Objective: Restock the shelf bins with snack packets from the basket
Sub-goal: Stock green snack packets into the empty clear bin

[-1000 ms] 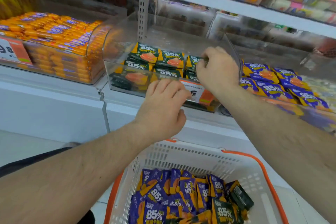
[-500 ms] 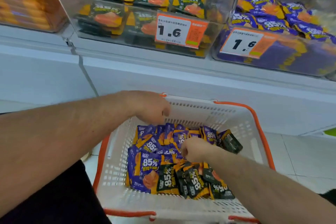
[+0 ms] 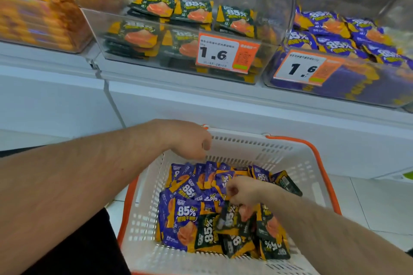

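A person restocking a store shelf reaches into a white basket (image 3: 288, 152) with orange trim, which sits below the shelf and holds a loose heap of snack packets. The right hand (image 3: 242, 190) is low in the basket, its fingers curled and pinching the top edge of a dark green packet (image 3: 230, 216) in the middle of the pile. The left hand (image 3: 190, 140) hovers over the basket's far left rim with fingers hanging loosely and nothing held.

On the shelf above, the clear bin of green packets (image 3: 178, 29) stands behind a price tag (image 3: 225, 53) reading 1.6; it is only partly filled, with a few packets lying flat on top and much empty space under its high walls. Just beside it to the right, the bin of purple packets (image 3: 346, 51) looks considerably fuller, with packets lying near its front edge. A bin of orange goods (image 3: 40, 13) at far left is blurred.

Judging by the heap in the basket, where purple packets (image 3: 185, 214) crowd the far side and left and green ones the near right, the job appears well short of finished: both colours remain to be moved, and the green bin has the most room left.
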### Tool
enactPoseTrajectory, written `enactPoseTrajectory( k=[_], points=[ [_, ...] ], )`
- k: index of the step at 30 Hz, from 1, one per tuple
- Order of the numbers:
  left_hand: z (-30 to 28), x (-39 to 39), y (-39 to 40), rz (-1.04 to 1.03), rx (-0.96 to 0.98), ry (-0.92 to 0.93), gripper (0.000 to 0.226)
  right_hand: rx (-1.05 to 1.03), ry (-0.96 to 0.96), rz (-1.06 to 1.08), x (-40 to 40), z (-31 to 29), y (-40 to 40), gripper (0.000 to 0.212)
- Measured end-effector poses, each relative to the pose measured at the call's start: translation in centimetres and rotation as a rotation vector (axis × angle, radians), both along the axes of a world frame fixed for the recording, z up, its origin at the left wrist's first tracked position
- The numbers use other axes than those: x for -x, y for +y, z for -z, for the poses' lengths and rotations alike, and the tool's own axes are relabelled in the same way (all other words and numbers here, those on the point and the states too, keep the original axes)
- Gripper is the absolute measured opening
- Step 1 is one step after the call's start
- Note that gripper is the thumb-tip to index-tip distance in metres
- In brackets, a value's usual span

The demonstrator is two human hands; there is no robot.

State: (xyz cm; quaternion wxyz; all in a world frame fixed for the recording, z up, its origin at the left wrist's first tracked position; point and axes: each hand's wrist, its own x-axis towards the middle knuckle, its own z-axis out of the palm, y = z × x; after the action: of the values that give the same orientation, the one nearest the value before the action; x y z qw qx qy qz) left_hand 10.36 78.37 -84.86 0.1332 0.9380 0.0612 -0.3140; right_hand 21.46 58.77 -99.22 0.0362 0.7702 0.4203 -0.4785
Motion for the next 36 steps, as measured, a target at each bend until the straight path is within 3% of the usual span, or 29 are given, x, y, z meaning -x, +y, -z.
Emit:
enactPoseTrajectory(
  k=[6,8,10,13,15,18,21,24,27,29,31,33,36],
  points=[
    [-1.5,1.2,2.1,-0.218,0.152,0.008,0.065,-0.412,0.184,0.494,-1.2,-6.2,3.0,0.007],
    [-1.8,1.5,2.5,-0.264,0.155,-0.045,0.066,-0.518,0.281,0.612,-0.9,-8.0,3.7,0.016],
    [-2.2,1.6,2.7,-0.313,0.212,-0.131,0.055,-0.619,0.347,0.696,-0.4,-9.7,4.5,0.022],
    [-3.0,1.6,3.3,-0.442,0.381,-0.302,0.018,-0.732,0.465,0.811,0.7,-12.2,5.4,0.017],
    [-3.9,1.7,3.9,-0.530,0.470,-0.424,0.012,-0.818,0.385,0.816,1.3,-13.5,5.8,0.009],
    [-5.7,2.1,4.8,-0.632,0.576,-0.565,0.017,-0.944,0.174,0.736,2.4,-15.8,5.3,0.023],
    [-7.6,2.5,5.6,-0.701,0.663,-0.711,0.014,-1.041,0.094,0.640,3.7,-17.6,4.8,0.029],
    [-9.0,2.8,5.9,-0.762,0.723,-0.867,0.016,-1.165,0.045,0.688,4.0,-19.2,5.1,0.029],
    [-9.5,2.7,6.4,-0.835,0.560,-1.102,0.014,-1.226,0.049,0.740,3.8,-21.5,6.5,0.038],
    [-9.7,2.5,7.4,-0.841,0.268,-1.359,0.016,-1.291,0.026,0.753,3.1,-23.5,7.7,0.039],
    [-9.4,2.3,8.8,-0.715,-0.109,-1.515,0.016,-1.343,0.000,0.751,2.2,-25.4,9.2,0.038],
    [-8.4,1.9,10.1,-0.593,-0.341,-1.519,0.022,-1.328,-0.017,0.781,0.8,-26.9,11.6,0.035],
    [-7.0,1.3,10.9,-0.582,-0.392,-1.467,0.029,-1.254,-0.020,0.864,-1.6,-28.2,16.7,0.028]
  ],
)
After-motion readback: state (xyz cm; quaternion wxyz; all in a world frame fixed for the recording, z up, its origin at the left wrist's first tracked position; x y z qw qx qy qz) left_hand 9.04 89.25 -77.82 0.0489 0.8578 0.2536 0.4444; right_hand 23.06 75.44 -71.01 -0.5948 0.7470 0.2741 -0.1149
